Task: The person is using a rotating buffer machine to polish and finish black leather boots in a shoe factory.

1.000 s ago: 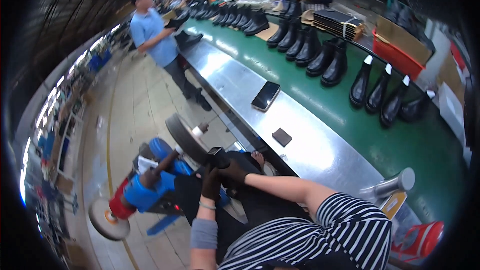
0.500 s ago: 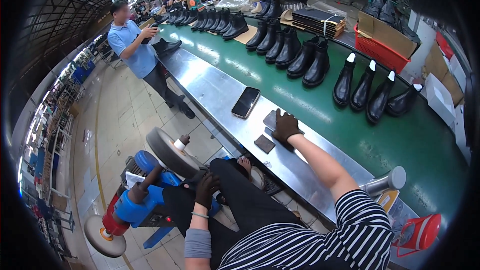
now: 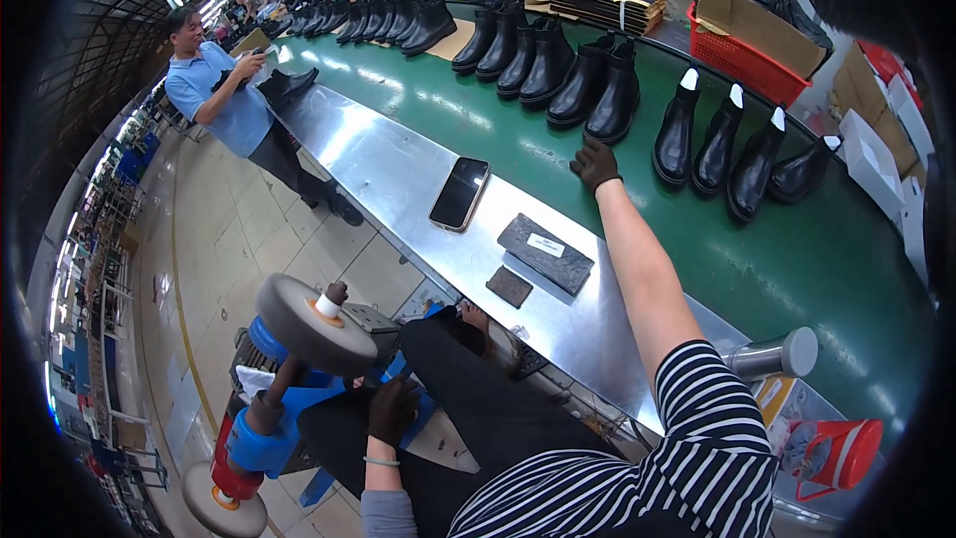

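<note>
At the far left, the grey buffing wheel point(image 3: 317, 337) stands up and left of the left fingers, as it did half a second ago. The dark-gloved left hand point(image 3: 393, 408) again stays low over the lap, just beside the wheel's lower edge; a second ago both hands met there. Its fingers look bent, but I cannot make out whether they grip anything.

Next, well up and right of the left fingers, the phone point(image 3: 460, 194) lies on the metal strip point(image 3: 383, 161). To its right, down and left of the right fingers, are the small dark block point(image 3: 509, 287) and the labelled dark block point(image 3: 546, 252). Half a second ago the right hand covered part of the labelled block; now it lies bare, its long axis slanting from upper left to lower right.

The right hand point(image 3: 597, 164), also gloved, has moved farther out over the green table point(image 3: 687, 257), thumb apart from the fingers, with nothing seen in its grasp. Directly beyond its fingertips stands the black boot point(image 3: 611, 98), upright, toe toward them; contact cannot be judged. Its sole's long axis runs from the heel, farther off, to the toe, nearest the fingers. Right of those fingers stand white-topped boots point(image 3: 719, 142).
</note>
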Action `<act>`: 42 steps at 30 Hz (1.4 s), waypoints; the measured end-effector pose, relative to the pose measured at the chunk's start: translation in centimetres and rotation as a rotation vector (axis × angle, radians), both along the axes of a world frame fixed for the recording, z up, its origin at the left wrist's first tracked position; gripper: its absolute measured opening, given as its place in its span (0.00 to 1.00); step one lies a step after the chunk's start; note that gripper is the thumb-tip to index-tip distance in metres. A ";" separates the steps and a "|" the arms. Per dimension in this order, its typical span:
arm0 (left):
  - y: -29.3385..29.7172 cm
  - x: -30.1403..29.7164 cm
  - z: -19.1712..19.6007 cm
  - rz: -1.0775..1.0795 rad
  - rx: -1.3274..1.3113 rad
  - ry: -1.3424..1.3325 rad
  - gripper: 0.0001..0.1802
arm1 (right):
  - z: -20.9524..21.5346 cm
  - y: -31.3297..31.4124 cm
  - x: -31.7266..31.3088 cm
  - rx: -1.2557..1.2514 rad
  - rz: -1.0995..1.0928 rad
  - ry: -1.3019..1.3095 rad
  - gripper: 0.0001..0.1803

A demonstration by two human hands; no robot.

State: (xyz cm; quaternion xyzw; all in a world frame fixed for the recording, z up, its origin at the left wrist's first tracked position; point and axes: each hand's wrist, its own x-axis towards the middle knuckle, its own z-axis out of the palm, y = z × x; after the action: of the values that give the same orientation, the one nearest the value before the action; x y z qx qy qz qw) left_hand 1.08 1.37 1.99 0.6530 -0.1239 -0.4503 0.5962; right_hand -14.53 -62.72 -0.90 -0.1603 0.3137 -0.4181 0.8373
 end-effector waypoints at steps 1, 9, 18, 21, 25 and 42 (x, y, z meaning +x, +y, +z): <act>0.4 0.1 -0.3 0.109 0.010 0.113 0.25 | -0.3 -0.9 0.2 -0.071 -0.055 0.017 0.39; 4.2 3.9 -5.7 0.175 -0.070 0.482 0.22 | 2.2 -7.4 -2.5 0.191 -0.379 0.155 0.37; 0.8 1.7 0.1 -0.206 0.063 -0.538 0.20 | 9.0 3.3 -10.2 -0.297 -0.520 0.400 0.23; -0.8 0.3 4.6 -0.088 0.069 -0.376 0.18 | 16.3 11.8 -12.2 -0.736 -0.363 0.566 0.21; -3.3 1.1 10.3 -0.246 -0.024 -0.955 0.19 | 24.5 19.4 -11.2 -1.098 -0.044 0.625 0.18; -2.2 7.1 -14.4 0.248 -0.282 -0.149 0.21 | -2.9 44.9 18.7 -0.952 1.089 0.272 0.26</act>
State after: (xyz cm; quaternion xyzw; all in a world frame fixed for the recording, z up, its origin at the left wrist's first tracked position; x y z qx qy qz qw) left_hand 8.18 -0.80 -12.43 0.6049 -0.1479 -0.3020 0.7218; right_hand 4.21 -17.78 -3.79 -0.6900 0.0751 -0.0105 0.7198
